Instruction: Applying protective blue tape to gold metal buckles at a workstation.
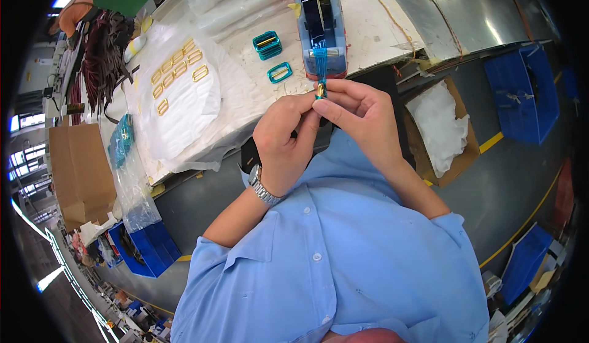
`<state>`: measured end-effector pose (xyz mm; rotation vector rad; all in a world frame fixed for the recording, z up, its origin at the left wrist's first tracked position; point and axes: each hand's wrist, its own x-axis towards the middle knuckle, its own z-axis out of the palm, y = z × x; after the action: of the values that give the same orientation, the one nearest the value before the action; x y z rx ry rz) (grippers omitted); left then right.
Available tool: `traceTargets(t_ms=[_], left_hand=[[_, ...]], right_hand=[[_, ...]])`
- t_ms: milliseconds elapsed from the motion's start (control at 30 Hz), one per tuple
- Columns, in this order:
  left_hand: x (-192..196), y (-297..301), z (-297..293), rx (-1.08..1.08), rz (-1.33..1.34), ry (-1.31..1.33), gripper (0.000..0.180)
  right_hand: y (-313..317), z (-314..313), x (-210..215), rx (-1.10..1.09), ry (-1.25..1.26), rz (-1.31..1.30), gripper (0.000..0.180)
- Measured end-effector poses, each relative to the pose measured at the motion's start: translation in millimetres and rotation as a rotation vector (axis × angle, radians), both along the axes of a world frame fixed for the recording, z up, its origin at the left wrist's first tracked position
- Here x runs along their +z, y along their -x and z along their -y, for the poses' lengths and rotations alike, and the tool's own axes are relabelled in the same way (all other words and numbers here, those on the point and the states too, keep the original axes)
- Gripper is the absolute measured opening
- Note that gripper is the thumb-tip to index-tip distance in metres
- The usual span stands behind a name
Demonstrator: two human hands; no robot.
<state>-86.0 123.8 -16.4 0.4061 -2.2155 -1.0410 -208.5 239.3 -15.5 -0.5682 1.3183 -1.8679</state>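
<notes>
At the table's front edge, my left hand and my right hand pinch a small gold buckle between their fingertips. Blue film shows around the buckle, and a strip of blue tape runs from it to the blue-grey tape dispenser just beyond. My fingers hide part of the buckle. Left of the dispenser lies one blue-covered buckle, with a stack of blue-covered buckles behind it. Several bare gold buckles are spread in rows on a white sheet.
Clear plastic bags lie at the back of the table. A bag of blue-covered pieces hangs at the left edge, near a cardboard box. Rightward on the floor stand an open carton with white wrapping and a blue bin.
</notes>
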Motion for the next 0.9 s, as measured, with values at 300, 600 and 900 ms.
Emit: traceTargets(t_ms=[300, 600, 900], left_hand=[[33.6, 5.4, 3.2, -0.088, 0.164, -0.592, 0.011], [23.5, 20.0, 29.5, -0.175, 0.212, -0.896, 0.019], [15.8, 22.7, 50.2, -0.224, 0.281, -1.118, 0.019]], right_hand=[[-7.0, -12.3, -2.3, 0.014, -0.067, -0.039, 0.032], [-6.7, -11.2, -13.5, 0.017, -0.08, -0.067, 0.031], [6.4, -13.5, -16.1, 0.064, -0.133, -0.167, 0.032]])
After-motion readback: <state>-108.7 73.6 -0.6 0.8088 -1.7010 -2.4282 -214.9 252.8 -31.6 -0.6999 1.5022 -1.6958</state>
